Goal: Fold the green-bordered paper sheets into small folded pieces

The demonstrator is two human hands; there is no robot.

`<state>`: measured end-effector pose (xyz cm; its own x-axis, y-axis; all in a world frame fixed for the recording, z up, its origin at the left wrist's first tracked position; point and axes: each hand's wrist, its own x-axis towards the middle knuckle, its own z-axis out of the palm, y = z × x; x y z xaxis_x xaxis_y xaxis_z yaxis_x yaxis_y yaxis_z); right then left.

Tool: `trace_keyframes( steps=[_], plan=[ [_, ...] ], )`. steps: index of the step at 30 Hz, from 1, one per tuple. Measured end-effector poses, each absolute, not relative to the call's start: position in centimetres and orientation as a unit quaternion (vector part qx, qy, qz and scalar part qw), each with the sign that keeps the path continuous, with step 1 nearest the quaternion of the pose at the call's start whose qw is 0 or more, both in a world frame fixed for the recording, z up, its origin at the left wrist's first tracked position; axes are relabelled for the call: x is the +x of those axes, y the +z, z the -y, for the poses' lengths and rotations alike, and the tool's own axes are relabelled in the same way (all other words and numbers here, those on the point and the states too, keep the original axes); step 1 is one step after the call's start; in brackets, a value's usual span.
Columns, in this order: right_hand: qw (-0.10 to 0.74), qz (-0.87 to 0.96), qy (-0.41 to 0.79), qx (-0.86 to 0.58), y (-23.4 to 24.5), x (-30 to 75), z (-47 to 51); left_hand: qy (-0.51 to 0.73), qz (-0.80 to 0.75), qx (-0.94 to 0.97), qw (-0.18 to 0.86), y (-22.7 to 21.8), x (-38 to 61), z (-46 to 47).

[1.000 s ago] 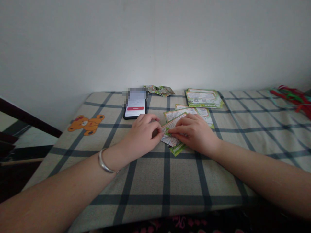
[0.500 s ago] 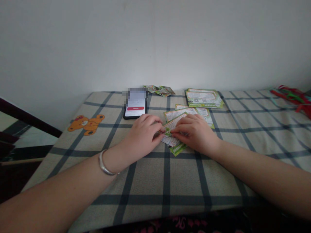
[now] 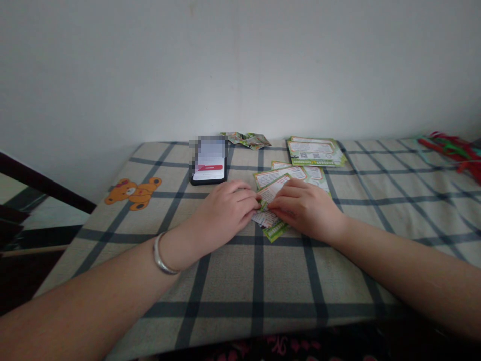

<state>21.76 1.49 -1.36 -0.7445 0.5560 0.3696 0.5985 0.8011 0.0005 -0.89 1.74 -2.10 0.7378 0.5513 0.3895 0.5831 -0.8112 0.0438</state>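
Observation:
My left hand [image 3: 229, 210] and my right hand [image 3: 310, 208] meet over printed green-and-white paper sheets [image 3: 268, 175], which lie fanned on the table. Between their fingertips is a small printed paper piece [image 3: 264, 218], pinched from both sides. It looks creased where the fingers press, though the right fingers cover much of it. A silver bangle [image 3: 161, 255] circles my left wrist. The sheets below stick out behind my right hand and toward me.
A phone [image 3: 208, 176] with a lit screen lies behind my left hand. Crumpled or folded paper pieces [image 3: 255, 141] rest by the wall, with a paper stack [image 3: 315, 153] to their right. A bear picture [image 3: 133, 193] is at left, red and green strips [image 3: 456, 150] at far right.
My left hand has shifted slightly right and toward me, its fingertips closer to the right hand's. My right hand has moved only a little. The sheets and phone stay put.

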Motion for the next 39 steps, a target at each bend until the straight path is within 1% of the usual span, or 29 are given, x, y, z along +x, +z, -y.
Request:
trace_keyframes(
  steps=[5, 12, 18, 25, 28, 34, 39],
  plan=[
    [0.14, 0.938, -0.081, -0.305, -1.1, 22.07, -1.28, -0.195, 0.295, -0.934, 0.052, -2.04, -0.87, -1.77],
    [0.122, 0.944, -0.069, -0.299, -1.14, 21.94, -1.39, -0.195, 0.274, -0.941, 0.039, -2.07, -1.12, -1.91],
    [0.135, 0.945, -0.047, -0.295, -1.33, 22.09, -1.31, -0.186, 0.287, -0.939, 0.017, -2.35, -1.31, -2.14],
    [0.145, 0.948, -0.063, -0.275, -1.48, 22.05, -1.28, -0.178, 0.283, -0.942, 0.038, -2.45, -1.15, -2.2],
    [0.138, 0.947, -0.061, -0.283, -1.44, 21.89, -1.32, -0.187, 0.283, -0.94, 0.041, -2.5, -1.07, -2.27],
    [0.11, 0.95, -0.109, -0.272, -1.24, 21.49, -1.09, -0.193, 0.279, -0.94, 0.039, -2.6, -1.21, -2.38],
    [0.105, 0.951, -0.111, -0.269, -1.14, 21.78, -1.14, -0.198, 0.269, -0.941, 0.052, -2.36, -1.61, -2.46]
  ],
)
